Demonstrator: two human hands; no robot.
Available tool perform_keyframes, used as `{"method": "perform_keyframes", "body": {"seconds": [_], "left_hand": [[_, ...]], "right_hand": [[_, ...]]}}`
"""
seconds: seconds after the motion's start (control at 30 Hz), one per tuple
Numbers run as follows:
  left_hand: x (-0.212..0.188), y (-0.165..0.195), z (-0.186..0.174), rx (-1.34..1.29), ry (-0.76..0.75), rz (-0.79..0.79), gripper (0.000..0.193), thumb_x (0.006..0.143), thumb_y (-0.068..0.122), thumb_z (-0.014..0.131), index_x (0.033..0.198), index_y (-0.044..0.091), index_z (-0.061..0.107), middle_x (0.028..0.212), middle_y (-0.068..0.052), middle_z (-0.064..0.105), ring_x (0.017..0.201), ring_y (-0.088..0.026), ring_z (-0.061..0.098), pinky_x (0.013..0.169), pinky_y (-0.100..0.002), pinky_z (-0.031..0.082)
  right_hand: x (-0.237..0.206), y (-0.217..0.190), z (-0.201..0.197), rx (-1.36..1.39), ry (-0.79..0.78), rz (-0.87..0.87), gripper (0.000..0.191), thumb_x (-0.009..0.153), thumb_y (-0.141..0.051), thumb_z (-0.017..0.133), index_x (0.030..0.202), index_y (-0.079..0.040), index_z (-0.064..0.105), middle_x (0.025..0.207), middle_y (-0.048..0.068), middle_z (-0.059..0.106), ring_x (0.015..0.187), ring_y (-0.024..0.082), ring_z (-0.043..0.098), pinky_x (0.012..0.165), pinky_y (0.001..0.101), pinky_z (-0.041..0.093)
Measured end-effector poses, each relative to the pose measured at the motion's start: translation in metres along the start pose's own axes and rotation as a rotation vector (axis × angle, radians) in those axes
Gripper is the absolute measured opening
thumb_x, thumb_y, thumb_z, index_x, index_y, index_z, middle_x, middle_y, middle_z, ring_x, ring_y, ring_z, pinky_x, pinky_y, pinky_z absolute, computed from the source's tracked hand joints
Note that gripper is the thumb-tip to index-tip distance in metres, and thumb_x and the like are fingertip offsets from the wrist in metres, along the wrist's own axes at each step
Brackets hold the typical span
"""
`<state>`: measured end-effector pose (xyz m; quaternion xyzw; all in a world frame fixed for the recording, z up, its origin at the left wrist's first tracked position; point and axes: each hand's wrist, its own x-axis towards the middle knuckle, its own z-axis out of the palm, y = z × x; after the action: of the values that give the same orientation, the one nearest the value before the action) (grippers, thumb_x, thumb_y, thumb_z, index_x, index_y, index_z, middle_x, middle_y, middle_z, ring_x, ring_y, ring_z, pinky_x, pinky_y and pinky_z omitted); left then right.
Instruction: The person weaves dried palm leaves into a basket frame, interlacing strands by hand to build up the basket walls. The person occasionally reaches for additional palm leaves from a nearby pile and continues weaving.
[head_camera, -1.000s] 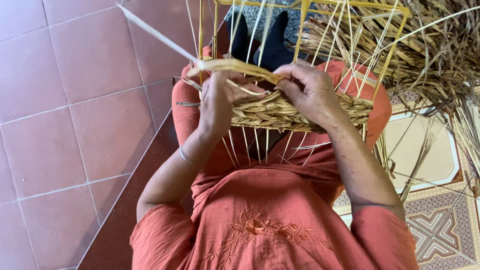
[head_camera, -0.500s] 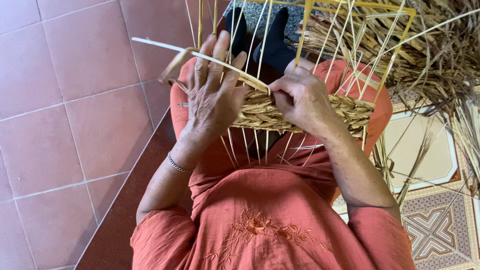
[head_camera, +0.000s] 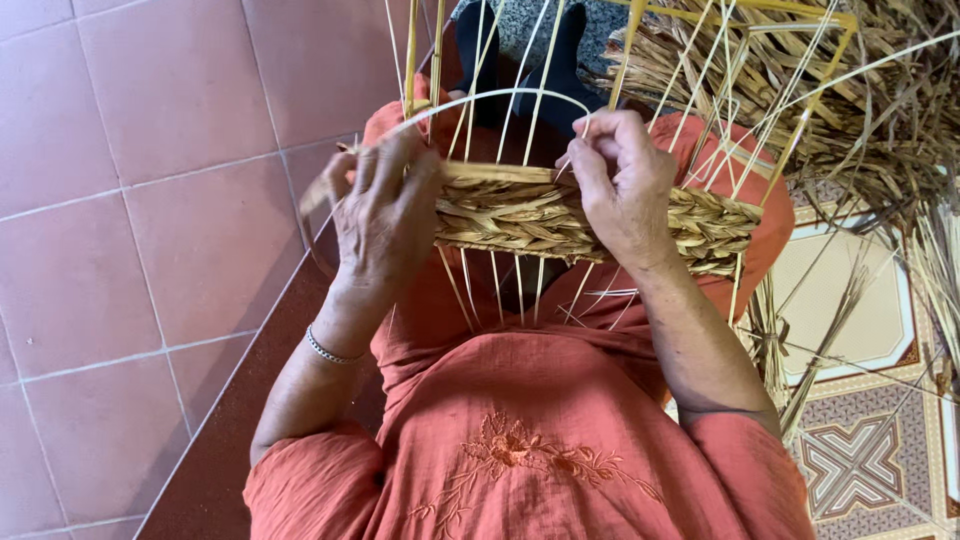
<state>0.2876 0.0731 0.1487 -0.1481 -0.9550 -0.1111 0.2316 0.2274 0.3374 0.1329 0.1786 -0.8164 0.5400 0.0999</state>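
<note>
Whereas a second ago the left hand (head_camera: 385, 215) was pulling a long pale strand out to the side above the floor tiles, it now lies flat over the left end of the woven band (head_camera: 590, 215), fingers spread and pressing down, and the pale strand (head_camera: 480, 97) arcs over the top of the work between the two hands. The right hand (head_camera: 625, 185) has kept its place on the front of the band, fingers curled and pinching fibre among the upright stakes (head_camera: 545, 90). Judged from this, one pass of the strand appears to have been carried around the stakes and is being seated against the row beneath.

The work rests on the person's lap, over the orange garment (head_camera: 530, 440), with the yellow wire frame (head_camera: 800, 80) rising behind it and a heap of dried fibre (head_camera: 880, 110) just beyond on the right.

Not verifiable: where the strand's free end finishes, since the left palm covers that corner; what exactly the right fingertips grip; the lower part of the frame, hidden by band and forearms. The top of the frame and the fibre heap are cut off by the picture edge. A dark shape (head_camera: 520, 60) behind the stakes cannot be identified.
</note>
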Motion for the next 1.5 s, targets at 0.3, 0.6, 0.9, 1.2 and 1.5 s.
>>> {"method": "perform_keyframes", "body": {"seconds": [0.3,0.6,0.9,1.2,1.5], "left_hand": [[0.026,-0.013,-0.042,0.254,-0.056,-0.223,0.021,0.101,0.022,0.068,0.12,0.015,0.063,0.129,-0.014,0.054,0.123,-0.034,0.053,0.111,-0.057,0.035],[0.008,0.028,0.017,-0.066,-0.043,0.241,0.034,0.088,0.015,0.069,0.119,0.003,0.067,0.116,-0.009,0.06,0.114,-0.024,0.052,0.101,-0.043,0.041],[0.032,0.032,-0.015,-0.146,-0.007,0.192,0.012,0.093,0.007,0.065,0.104,0.005,0.065,0.102,-0.007,0.057,0.1,-0.024,0.054,0.092,-0.044,0.043],[0.023,0.052,-0.022,0.033,0.092,0.331,0.035,0.086,0.014,0.072,0.119,0.004,0.067,0.13,-0.017,0.06,0.123,-0.03,0.055,0.104,-0.058,0.043],[0.063,0.034,0.031,-0.183,-0.288,-0.137,0.026,0.106,0.026,0.067,0.113,0.001,0.066,0.104,-0.019,0.066,0.093,-0.03,0.062,0.073,-0.049,0.052]], "right_hand": [[0.011,-0.024,-0.004,0.113,0.142,0.008,0.048,0.092,0.007,0.068,0.13,0.004,0.04,0.103,0.01,0.065,0.085,0.011,0.069,0.069,0.0231,0.059],[0.013,-0.025,-0.011,-0.358,-0.29,-0.299,0.025,0.1,0.006,0.07,0.122,-0.005,0.07,0.103,0.01,0.069,0.093,0.022,0.069,0.08,0.0307,0.062],[0.003,-0.03,-0.009,-0.549,-0.302,-0.546,0.027,0.09,-0.009,0.081,0.114,-0.003,0.069,0.111,0.012,0.074,0.1,0.028,0.07,0.085,0.0387,0.061],[0.009,-0.017,-0.013,-0.033,-0.286,0.017,0.006,0.105,-0.006,0.068,0.109,-0.003,0.071,0.092,0.006,0.07,0.08,0.008,0.065,0.067,0.0244,0.054],[0.012,-0.019,-0.009,0.027,-0.318,0.203,0.011,0.105,-0.007,0.065,0.113,-0.006,0.072,0.088,0.004,0.069,0.076,0.009,0.062,0.066,0.0249,0.053]]}}
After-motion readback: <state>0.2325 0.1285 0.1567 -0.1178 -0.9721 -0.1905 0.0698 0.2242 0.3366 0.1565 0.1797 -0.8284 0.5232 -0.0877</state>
